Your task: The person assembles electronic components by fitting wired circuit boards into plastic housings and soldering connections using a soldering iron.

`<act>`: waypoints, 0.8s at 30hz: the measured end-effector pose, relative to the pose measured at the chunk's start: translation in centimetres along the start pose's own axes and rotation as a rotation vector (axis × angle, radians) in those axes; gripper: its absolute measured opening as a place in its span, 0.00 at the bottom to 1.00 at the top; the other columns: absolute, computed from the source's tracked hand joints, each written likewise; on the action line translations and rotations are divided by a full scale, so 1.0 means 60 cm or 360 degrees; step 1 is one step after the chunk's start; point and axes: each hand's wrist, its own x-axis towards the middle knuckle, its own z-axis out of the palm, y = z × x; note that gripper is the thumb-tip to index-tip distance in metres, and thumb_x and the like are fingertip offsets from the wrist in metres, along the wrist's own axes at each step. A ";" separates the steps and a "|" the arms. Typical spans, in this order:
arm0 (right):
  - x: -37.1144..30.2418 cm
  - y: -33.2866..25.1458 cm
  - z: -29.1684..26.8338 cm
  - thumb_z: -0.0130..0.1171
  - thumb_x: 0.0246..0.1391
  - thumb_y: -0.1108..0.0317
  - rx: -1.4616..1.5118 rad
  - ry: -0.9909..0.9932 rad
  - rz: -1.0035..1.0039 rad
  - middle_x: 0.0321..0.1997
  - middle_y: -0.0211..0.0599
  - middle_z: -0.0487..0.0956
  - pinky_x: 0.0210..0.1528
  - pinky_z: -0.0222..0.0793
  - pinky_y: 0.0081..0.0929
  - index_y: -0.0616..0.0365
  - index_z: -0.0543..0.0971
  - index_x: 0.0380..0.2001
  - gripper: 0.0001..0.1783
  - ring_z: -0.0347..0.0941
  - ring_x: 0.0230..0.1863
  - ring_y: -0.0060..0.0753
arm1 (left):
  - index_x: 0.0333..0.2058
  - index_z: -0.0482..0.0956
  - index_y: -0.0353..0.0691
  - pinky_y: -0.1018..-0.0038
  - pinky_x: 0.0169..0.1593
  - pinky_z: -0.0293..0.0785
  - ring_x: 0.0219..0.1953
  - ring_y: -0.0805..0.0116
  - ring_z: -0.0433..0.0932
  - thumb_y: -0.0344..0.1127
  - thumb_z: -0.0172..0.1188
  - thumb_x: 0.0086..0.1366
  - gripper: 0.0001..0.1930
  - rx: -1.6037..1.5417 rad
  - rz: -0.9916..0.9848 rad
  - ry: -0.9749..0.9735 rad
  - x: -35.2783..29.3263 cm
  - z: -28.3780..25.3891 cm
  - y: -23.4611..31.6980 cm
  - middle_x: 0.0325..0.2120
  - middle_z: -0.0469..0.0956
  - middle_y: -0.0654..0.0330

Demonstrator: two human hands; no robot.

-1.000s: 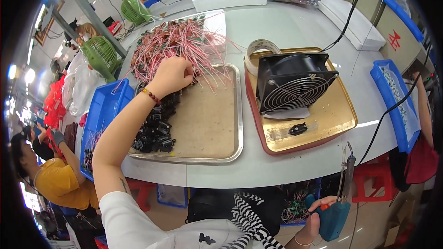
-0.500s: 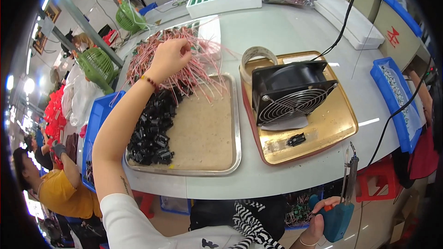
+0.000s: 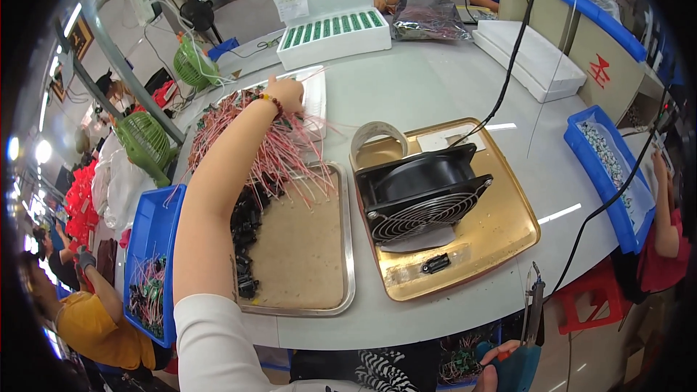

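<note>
My left hand [image 3: 285, 94] is stretched over the far side of a heap of pink and white wires [image 3: 250, 141] with small circuit boards among them. Its fingers look bent and closed; their tips, and anything in them, are hidden. My right hand [image 3: 491, 376], partly cut off by the lower edge, grips a soldering gun [image 3: 524, 364] with a blue-green handle, its metal tip pointing up. Black plastic parts [image 3: 245, 229] lie along the left of a metal tray [image 3: 350, 247], partly behind my left forearm. One black part [image 3: 435, 264] rests alone on a gold tray [image 3: 501, 243].
A black fan [image 3: 425, 199] and a tape roll [image 3: 377, 138] stand on the gold tray. Behind are a white foam box [image 3: 334, 47] of green boards and a bagged bundle [image 3: 430, 18]. Blue bins [image 3: 156, 229] flank the table. A black cable [image 3: 512, 65] hangs at right. Other people sit around.
My left hand has reached farther forward, to the far side of the wire heap. The view has shifted, so the trays sit lower and more to the left. My right hand still holds the soldering gun.
</note>
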 end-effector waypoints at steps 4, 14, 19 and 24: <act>0.015 0.003 0.000 0.60 0.49 0.79 0.0137 -0.0097 -0.0094 0.40 0.39 0.72 0.30 0.70 0.23 0.61 0.67 0.50 0.24 0.68 0.33 0.27 | 0.23 0.84 0.49 0.54 0.53 0.54 0.37 0.61 0.79 0.34 0.63 0.44 0.04 -0.0057 0.0058 -0.0139 -0.004 -0.005 -0.009 0.27 0.82 0.59; 0.006 0.047 -0.023 0.60 0.49 0.81 -0.0110 0.0171 -0.0207 0.40 0.37 0.72 0.30 0.69 0.19 0.60 0.68 0.48 0.22 0.68 0.33 0.25 | 0.19 0.82 0.47 0.61 0.49 0.55 0.31 0.64 0.77 0.36 0.64 0.42 0.03 0.0167 0.0236 -0.0069 0.005 -0.008 -0.007 0.21 0.80 0.62; -0.003 0.022 -0.008 0.63 0.49 0.77 -0.0340 0.0096 -0.0156 0.40 0.36 0.71 0.31 0.68 0.18 0.59 0.68 0.47 0.22 0.68 0.33 0.24 | 0.19 0.82 0.46 0.63 0.45 0.57 0.30 0.64 0.75 0.36 0.60 0.44 0.04 0.0391 0.0611 0.0062 0.014 0.012 -0.019 0.20 0.78 0.63; -0.003 0.019 0.005 0.64 0.49 0.74 -0.0189 0.0122 -0.0103 0.42 0.34 0.70 0.34 0.66 0.17 0.58 0.66 0.49 0.25 0.66 0.35 0.22 | 0.21 0.82 0.46 0.64 0.47 0.59 0.34 0.64 0.74 0.36 0.55 0.45 0.07 0.0589 0.0743 0.0270 -0.001 0.028 -0.018 0.23 0.76 0.61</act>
